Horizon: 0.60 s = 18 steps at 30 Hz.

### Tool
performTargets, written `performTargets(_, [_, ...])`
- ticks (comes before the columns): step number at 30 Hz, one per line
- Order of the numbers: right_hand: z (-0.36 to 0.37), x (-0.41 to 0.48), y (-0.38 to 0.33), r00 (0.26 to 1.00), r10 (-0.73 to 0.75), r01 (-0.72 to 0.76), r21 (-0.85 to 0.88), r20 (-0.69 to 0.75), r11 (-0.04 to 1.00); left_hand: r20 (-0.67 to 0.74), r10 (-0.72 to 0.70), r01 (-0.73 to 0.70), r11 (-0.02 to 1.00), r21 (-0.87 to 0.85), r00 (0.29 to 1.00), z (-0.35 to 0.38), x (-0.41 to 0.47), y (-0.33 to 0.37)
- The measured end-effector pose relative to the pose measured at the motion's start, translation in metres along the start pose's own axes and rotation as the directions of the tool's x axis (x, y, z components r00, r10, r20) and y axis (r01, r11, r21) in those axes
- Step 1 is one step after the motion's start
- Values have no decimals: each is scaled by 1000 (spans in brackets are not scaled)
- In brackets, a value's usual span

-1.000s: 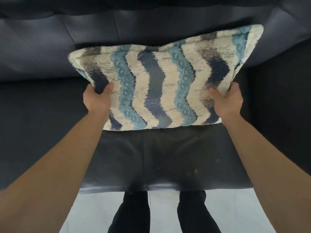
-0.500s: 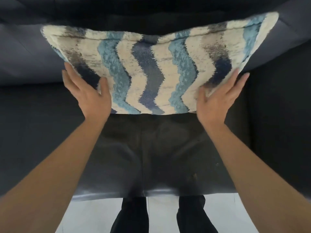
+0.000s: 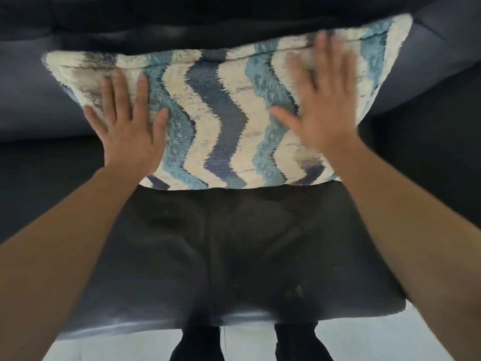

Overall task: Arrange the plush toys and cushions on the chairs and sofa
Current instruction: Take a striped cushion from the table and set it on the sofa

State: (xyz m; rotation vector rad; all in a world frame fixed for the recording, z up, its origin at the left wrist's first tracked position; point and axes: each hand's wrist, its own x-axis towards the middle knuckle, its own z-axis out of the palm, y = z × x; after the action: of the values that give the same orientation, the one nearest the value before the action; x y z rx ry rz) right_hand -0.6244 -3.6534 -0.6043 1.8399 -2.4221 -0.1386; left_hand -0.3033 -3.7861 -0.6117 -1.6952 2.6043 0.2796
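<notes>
Both hands are laid flat, fingers spread, gripping nothing: left hand and blurred right hand are pressed on the wavy-striped cushion. Its long axis is set across between them, leaned against the dark sofa backrest beyond the fingertips.

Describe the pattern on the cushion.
The cushion has wavy vertical stripes in cream, teal and navy blue, seen in the head view.

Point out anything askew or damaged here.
The wavy blue-and-cream striped cushion leans crooked against the dark leather sofa, right corner higher. The seat front shows scuffed, speckled wear.
</notes>
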Motion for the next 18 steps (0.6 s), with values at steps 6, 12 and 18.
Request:
performTargets(6, [14, -48, 22, 932, 330, -332, 14, -153, 943, -185, -87, 68, 992, -102, 979, 8, -20, 18])
performTargets(12, [55, -104, -95, 875, -430, 448, 35, -223, 894, -95, 144, -133, 985, 113, 985, 57, -102, 16])
performTargets(18, [80, -95, -26, 970, -243, 241, -73, -15, 968, 59, -23, 15, 991, 136, 998, 69, -68, 14])
